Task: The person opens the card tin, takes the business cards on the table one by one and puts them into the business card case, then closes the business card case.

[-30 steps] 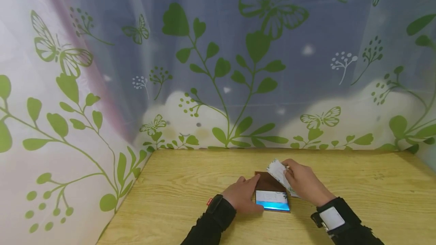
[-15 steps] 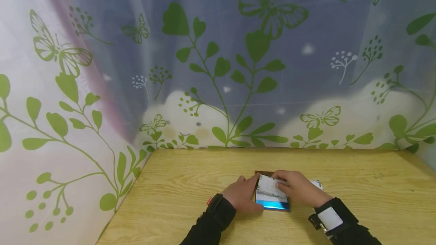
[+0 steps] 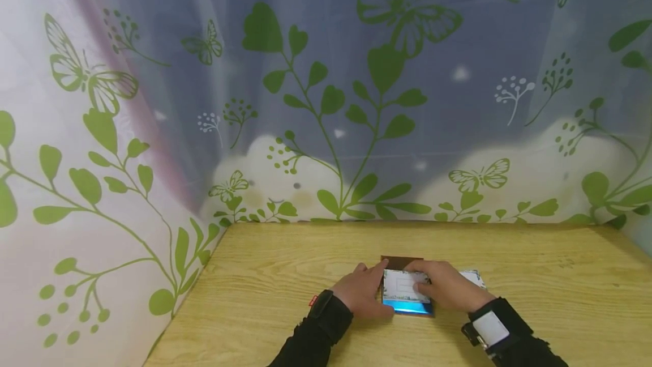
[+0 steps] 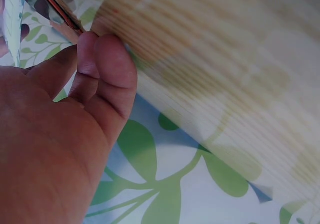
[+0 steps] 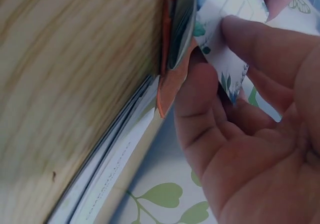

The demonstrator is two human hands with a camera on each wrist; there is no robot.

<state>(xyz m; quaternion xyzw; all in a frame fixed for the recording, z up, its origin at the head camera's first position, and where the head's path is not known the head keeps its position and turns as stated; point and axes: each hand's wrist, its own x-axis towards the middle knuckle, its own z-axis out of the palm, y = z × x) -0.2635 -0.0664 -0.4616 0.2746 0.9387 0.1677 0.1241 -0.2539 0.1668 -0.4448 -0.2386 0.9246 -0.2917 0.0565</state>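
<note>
A small brown card holder [image 3: 395, 263] lies opened on the table, with a glossy blue strip [image 3: 407, 306] across its near part. My left hand [image 3: 359, 290] rests at its left side, index finger at the far corner and thumb at the near one. In the left wrist view, fingertips [image 4: 115, 53] meet the holder's edge. My right hand [image 3: 448, 286] pinches a white business card [image 3: 398, 286] with a leafy border, laid flat over the holder's middle. The right wrist view shows the thumb on the face of the card [image 5: 230, 28].
More white leaf-printed cards [image 3: 474, 278] lie on the table, partly hidden behind the right hand; in the right wrist view they form a small stack [image 5: 112, 171]. A leaf-and-butterfly curtain [image 3: 326, 101] hangs behind and left of the wooden table [image 3: 285, 254].
My right hand has brought the card leftward from above the holder's right side, where it was tilted, and lowered it flat toward the near part. The left hand stays put.
</note>
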